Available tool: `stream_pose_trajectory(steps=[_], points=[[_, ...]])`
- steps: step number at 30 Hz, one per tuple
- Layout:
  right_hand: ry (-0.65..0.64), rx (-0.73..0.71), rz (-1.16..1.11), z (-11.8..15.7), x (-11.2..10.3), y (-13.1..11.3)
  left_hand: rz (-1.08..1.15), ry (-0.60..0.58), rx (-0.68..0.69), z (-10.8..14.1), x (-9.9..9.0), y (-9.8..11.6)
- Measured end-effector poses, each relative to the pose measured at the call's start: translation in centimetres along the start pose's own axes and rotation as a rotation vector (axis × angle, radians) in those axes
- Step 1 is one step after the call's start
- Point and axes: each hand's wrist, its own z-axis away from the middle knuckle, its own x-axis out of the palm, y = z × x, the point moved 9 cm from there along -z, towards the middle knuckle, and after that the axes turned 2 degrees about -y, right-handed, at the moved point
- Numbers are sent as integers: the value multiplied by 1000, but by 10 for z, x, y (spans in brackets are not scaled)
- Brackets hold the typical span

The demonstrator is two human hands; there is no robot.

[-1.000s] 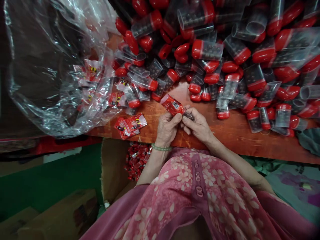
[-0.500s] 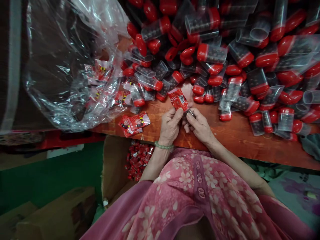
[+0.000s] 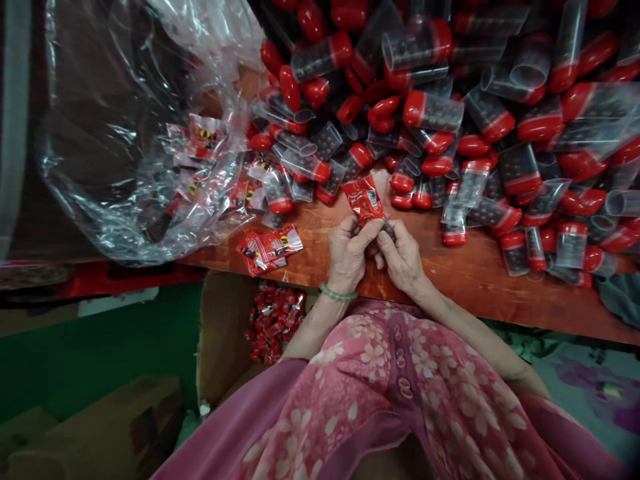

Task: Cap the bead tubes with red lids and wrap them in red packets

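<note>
A red printed card or packet (image 3: 363,200) sticks up from my left hand (image 3: 349,251), whose thumb and fingers pinch its lower end. My right hand (image 3: 400,257) is closed on a small dark container (image 3: 387,231) at that same lower end; fingers cover most of it. The two hands meet just above the table's front edge. Beyond them lies a heap of clear plastic containers with red caps (image 3: 434,110) and dark beads inside. Left of my hands, several red printed cards (image 3: 270,247) rest on the table.
A large clear plastic bag (image 3: 150,220) with more printed cards covers the table's left side. Below the edge, a cardboard box (image 3: 223,333) holds many small red-capped pieces (image 3: 276,320). The brown wooden table (image 3: 475,287) runs across; a dark cloth (image 3: 620,297) lies at its right end.
Both hands have shifted slightly right in view, still together. The red card is turned a little, and the right fingers sit closer to the left thumb.
</note>
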Motion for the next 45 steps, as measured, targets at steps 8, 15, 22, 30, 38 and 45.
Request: stream_pose_trajectory(steps=[8, 15, 22, 30, 38, 45], points=[[-65, -8, 17, -3, 5, -4, 8, -175, -63, -2, 7, 3], [-35, 31, -69, -4, 0, -2, 19, -168, -73, 3, 11, -3], [-96, 174, -306, -7, -2, 11, -87, -188, -21, 13, 16, -2], [-114, 66, -177, -10, 5, 1, 14, -21, 60, -5, -3, 13], [-87, 36, -66, -7, 4, 1, 67, -94, -76, -5, 6, 9], [-134, 68, -143, -6, 7, 2, 84, -202, -119, 1, 13, 7]])
